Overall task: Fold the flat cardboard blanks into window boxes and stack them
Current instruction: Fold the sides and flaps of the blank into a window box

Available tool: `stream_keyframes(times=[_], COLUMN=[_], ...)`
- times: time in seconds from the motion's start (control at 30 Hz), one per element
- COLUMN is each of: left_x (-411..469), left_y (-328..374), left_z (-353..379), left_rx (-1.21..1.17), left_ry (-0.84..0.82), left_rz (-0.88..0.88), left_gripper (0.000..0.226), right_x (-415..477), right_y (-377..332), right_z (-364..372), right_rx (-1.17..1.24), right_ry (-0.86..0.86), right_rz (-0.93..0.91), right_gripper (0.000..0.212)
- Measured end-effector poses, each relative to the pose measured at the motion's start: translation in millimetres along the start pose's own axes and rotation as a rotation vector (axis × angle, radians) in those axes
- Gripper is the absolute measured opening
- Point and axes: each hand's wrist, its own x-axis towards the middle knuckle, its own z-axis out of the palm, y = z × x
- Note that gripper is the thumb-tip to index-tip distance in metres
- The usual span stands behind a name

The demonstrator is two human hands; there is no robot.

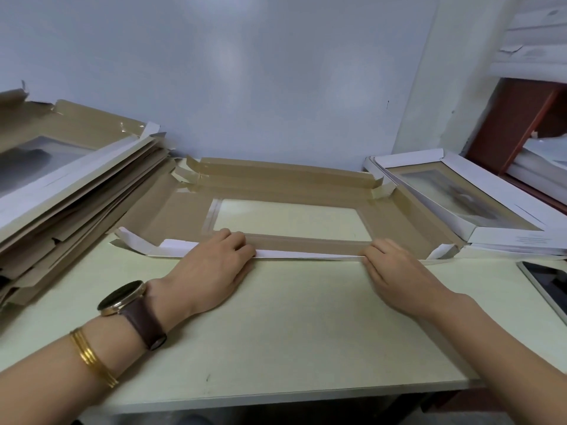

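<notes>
On the pale green table [291,326] a tall stack of flat blanks [70,191] lies at the left side. One unfolded blank [184,210] lies brown side up in the middle, near the wall. Folded window boxes [478,185] sit at the right, and a dark tablet [549,286] lies at the right edge.

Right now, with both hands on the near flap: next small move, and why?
Probably fold the near flap up and over toward the window. The left hand and right hand both pinch its white edge, which is only slightly raised off the table; the blank is not yet boxed.
</notes>
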Motion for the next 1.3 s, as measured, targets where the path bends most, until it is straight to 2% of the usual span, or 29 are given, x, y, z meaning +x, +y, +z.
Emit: stream_keyframes(times=[0.27, 0.4, 0.53, 0.8, 1.1, 1.3], left_x=[21.6, 22.0, 20.4, 22.9, -9.3, -26.6], left_y=[21.6, 23.4, 24.5, 4.6, -62.5, -94.0], left_z=[6.1, 6.9, 4.4, 3.8, 0.7, -7.3], left_rx=[0.062, 0.078, 0.046, -0.023, -0.004, 0.02], left_ry=[-0.03, -0.044, -0.054, -0.079, -0.074, -0.098], left_rz=[-0.013, -0.027, -0.044, -0.068, -0.163, -0.27], left_gripper=[0.017, 0.015, 0.009, 0.031, 0.045, 0.076], right_x=[8.2, 20.4, 28.7, 33.7, -0.9, -17.5], right_y=[-31.3, -55.2, -71.4, -62.3, 1.8, 42.5], right_z=[2.3, 2.3, 3.0, -4.4, -9.1, -15.5], right_rx=[-0.024, 0.002, -0.003, 0.022, 0.069, -0.07], right_ry=[-0.009, -0.023, -0.041, -0.149, -0.156, -0.155], right_rz=[-0.088, -0.136, -0.115, -0.083, 0.07, 0.205], right_gripper=[0.027, 0.027, 0.018, 0.027, 0.032, 0.043])
